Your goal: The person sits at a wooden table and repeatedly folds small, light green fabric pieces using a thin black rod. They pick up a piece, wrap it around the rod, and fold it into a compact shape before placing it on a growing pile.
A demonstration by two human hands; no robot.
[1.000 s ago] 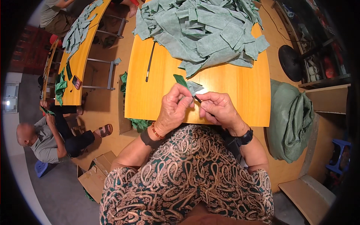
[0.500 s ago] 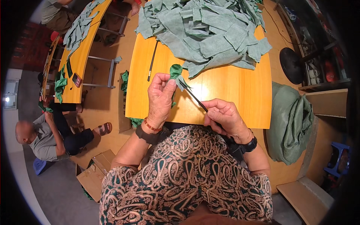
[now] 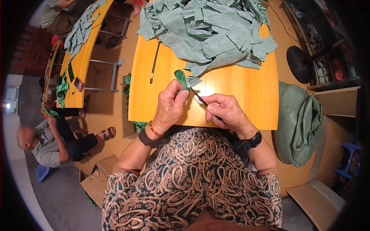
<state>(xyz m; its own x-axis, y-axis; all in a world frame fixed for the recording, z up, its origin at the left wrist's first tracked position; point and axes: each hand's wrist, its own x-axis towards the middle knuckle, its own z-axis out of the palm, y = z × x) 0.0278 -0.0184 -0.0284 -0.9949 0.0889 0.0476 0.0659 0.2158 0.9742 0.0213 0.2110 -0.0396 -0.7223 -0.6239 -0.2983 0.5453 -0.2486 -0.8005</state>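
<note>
My left hand (image 3: 170, 103) is closed on a small green fabric strip (image 3: 180, 77), shiny bright green on one face and paler on the other. In my right hand (image 3: 227, 111) a thin black stick (image 3: 197, 95) is pinched between thumb and fingers. The stick's far end meets the fabric at my left fingertips; whether it is inside the cloth I cannot tell. Both hands are above the near part of the yellow wooden table (image 3: 239, 88). A large heap of pale green fabric pieces (image 3: 216, 34) covers the table's far side.
A black brush-like stick (image 3: 153, 65) lies on the table's left. A green sack (image 3: 296, 127) stands on the right, by a black round object (image 3: 298, 64). To the left, a seated person (image 3: 50, 142) handles green fabric beside another table (image 3: 83, 65). A cardboard box (image 3: 98, 179) is lower left.
My left hand has moved slightly right and down, and the green fabric now folds over its fingers. My right hand has shifted a little up, bringing the hands closer together.
</note>
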